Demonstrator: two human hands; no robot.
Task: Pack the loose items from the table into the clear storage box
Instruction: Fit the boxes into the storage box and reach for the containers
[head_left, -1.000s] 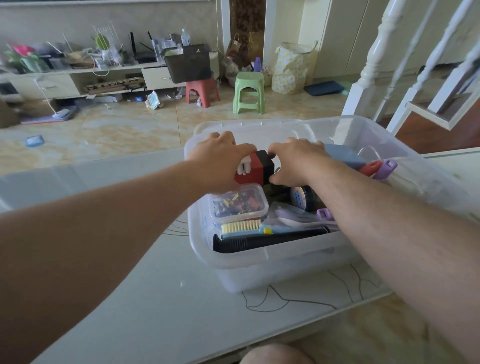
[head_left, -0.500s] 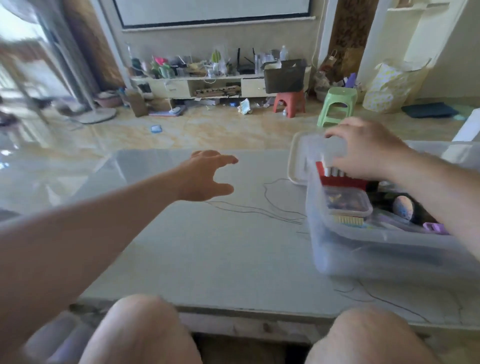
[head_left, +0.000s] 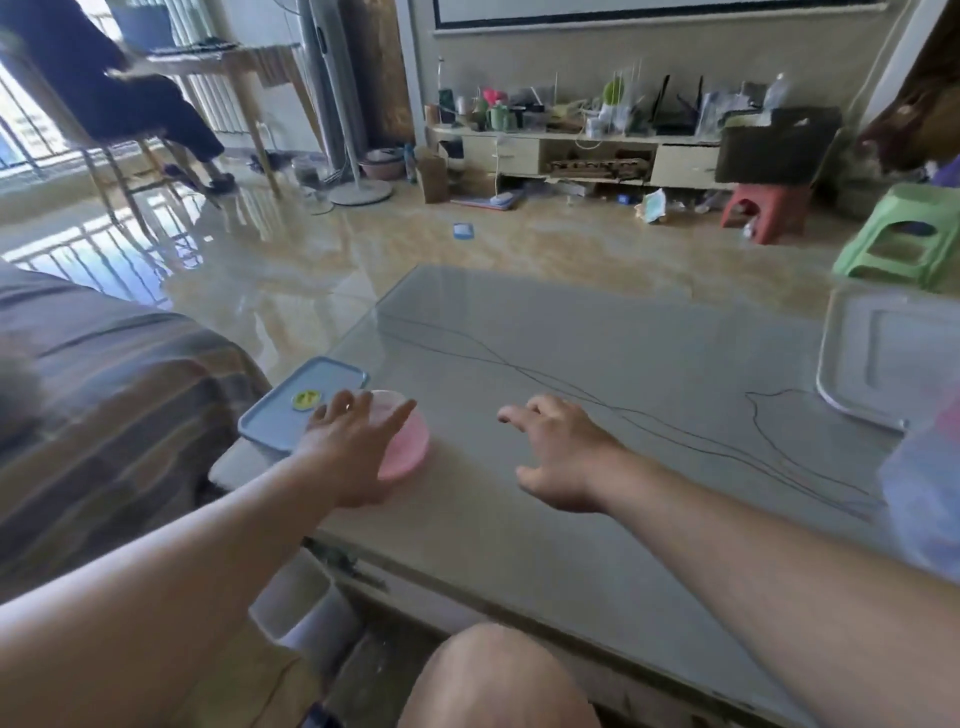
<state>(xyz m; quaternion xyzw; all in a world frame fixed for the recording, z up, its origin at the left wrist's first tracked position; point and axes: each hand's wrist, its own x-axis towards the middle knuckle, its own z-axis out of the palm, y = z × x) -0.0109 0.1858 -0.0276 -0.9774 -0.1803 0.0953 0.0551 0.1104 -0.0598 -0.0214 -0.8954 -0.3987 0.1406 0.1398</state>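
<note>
- The bench (head_left: 597, 467) has a shiny glass top with thin dark wavy lines on it.
- A pink round plate (head_left: 408, 447) lies near the left corner.
- A blue flat lid (head_left: 280, 415) with a yellow sticker lies just beside the plate, at the bench edge.
- A clear lid (head_left: 883, 364) lies at the far right.
- A blurry clear box (head_left: 924, 499) sits at the right edge.

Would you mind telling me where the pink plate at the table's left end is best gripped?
Probably by its right rim. The pink plate lies flat on the table, the left hand covers its left part, and a blue tray sits at its far left. The open right hand could pinch that free edge.
</note>
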